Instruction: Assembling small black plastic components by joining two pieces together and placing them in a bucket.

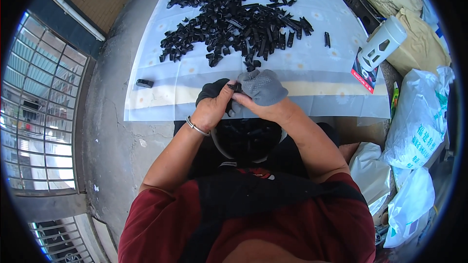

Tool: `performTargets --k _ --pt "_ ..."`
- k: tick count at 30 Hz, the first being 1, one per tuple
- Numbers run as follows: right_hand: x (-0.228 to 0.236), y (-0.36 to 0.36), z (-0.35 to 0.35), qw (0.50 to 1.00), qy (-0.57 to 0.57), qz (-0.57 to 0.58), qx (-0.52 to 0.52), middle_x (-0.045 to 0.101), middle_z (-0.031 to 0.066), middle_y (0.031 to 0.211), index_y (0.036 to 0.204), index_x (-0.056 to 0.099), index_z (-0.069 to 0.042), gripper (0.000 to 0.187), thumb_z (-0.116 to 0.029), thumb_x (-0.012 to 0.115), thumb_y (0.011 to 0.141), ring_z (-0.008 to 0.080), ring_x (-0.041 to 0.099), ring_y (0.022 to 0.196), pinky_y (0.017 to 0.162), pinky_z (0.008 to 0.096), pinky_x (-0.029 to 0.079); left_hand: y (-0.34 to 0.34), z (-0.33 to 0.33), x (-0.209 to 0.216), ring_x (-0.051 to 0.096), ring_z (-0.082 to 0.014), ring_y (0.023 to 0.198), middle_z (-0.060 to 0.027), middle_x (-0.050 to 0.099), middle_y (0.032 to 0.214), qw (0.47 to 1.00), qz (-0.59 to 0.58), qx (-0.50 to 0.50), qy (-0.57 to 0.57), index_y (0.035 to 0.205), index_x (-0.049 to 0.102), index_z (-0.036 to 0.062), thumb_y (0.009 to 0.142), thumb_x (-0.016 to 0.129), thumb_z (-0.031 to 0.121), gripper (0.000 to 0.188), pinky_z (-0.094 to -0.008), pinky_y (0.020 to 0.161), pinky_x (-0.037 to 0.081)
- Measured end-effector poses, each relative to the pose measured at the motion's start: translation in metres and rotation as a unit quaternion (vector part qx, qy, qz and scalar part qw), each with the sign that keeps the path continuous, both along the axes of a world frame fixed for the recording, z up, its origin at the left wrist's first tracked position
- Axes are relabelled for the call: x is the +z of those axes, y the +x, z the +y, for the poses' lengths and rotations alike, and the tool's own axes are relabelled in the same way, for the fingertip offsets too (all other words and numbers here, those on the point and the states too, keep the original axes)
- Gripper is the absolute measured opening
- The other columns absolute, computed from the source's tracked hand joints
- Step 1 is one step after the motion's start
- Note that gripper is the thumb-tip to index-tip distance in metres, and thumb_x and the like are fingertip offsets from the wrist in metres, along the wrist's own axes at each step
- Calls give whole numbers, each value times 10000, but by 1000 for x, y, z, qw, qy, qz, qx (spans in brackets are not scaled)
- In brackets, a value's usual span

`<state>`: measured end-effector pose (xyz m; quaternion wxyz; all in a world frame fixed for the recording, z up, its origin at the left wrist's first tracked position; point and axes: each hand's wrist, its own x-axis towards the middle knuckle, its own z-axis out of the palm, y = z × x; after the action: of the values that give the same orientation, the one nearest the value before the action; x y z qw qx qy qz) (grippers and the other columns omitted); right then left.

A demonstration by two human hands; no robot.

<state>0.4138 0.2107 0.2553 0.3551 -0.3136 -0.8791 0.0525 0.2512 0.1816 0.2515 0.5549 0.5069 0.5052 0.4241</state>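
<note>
My left hand (pixel 213 101), in a black partial glove with the thumb bare, and my right hand (pixel 262 89), in a grey dotted glove with its thumb bare too, meet over the table's near edge. Between their thumbs and fingers they pinch a small black plastic part (pixel 235 87), mostly covered by the fingers. Just beyond the right hand lie a few loose black pieces (pixel 251 64). A large heap of similar black plastic pieces (pixel 229 29) spreads over the far half of the table. Below my hands, at my lap, is a round black basin (pixel 248 139) with a pale rim; its contents are too dark to make out.
A pale flowered plastic cloth (pixel 161 98) covers the table. One black piece (pixel 144 83) lies at the left, another (pixel 327 39) at the right. A white slotted bottle-shaped object (pixel 382 44) rests by a red-and-black card (pixel 365 80). White bags (pixel 414 122) crowd the right side.
</note>
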Motion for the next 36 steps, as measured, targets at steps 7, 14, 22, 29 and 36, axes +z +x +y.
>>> performTargets --k 7,14,22,29,36 --pt "12 21 -14 1000 9 9 -5 605 114 820 860 625 -51 238 -277 579 800 289 554 725 650 371 431 0 -4 -7 399 -66 475 15 488 550 994 -61 83 27 759 580 10 910 438 332 383 -234 432 312" --pt "12 25 -25 999 -27 -30 -26 612 82 829 833 625 -88 132 -189 564 773 274 566 755 661 386 442 0 -9 7 425 -104 472 -19 468 512 979 151 46 127 720 564 16 920 404 326 403 -276 445 349" --pt "-9 22 -20 998 50 -41 -5 578 47 774 776 604 -107 85 -177 591 730 240 532 683 585 370 397 4 -7 10 510 -323 510 -155 519 551 943 260 23 207 691 529 14 920 369 263 375 -383 507 398" --pt "-16 9 -20 994 103 -37 4 583 48 805 811 602 -104 125 -185 583 719 230 532 708 609 375 399 9 -10 14 539 -352 577 -170 552 604 915 317 11 248 698 548 21 902 377 214 329 -401 549 422" --pt "11 26 -8 972 -201 -114 -32 606 132 942 953 600 -55 280 -286 526 814 302 554 904 789 386 432 -16 -2 15 580 -340 678 -183 600 750 813 510 -38 277 821 592 10 864 465 279 300 -398 625 456"
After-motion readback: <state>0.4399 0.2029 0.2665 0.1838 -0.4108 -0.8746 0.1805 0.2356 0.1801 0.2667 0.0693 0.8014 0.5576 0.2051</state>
